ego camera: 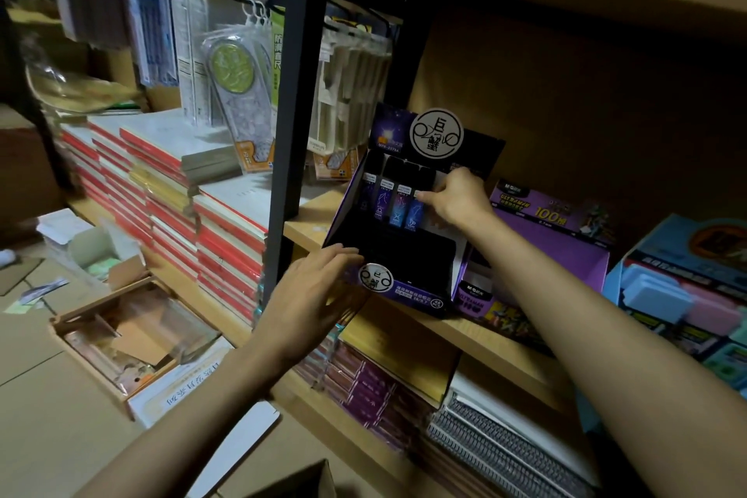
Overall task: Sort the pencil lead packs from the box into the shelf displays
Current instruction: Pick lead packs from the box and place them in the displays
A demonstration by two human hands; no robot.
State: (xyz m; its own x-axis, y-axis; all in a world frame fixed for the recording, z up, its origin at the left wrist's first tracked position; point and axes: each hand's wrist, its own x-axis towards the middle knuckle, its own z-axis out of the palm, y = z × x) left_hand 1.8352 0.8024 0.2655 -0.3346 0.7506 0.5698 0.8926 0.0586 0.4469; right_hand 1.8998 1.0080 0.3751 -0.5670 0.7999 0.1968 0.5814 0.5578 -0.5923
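Note:
A purple and black display box [408, 287] stands on the wooden shelf [485, 340], with a round white logo card [435, 135] at its back. Several blue and purple pencil lead packs [394, 204] stand in a row in its upper tier. My right hand [456, 196] reaches into that tier and pinches the rightmost pack [416, 206] at its top. With straight fingers, my left hand [313, 295] touches the front left corner of the display. The lower tier looks dark, and its contents cannot be made out.
A second purple display [553, 222] and a blue box of cases [687, 287] sit to the right on the same shelf. A black upright post [289, 125] stands left of the display. Red notebook stacks [169, 194], hanging packs [238, 93] and open cartons [129, 340] fill the left.

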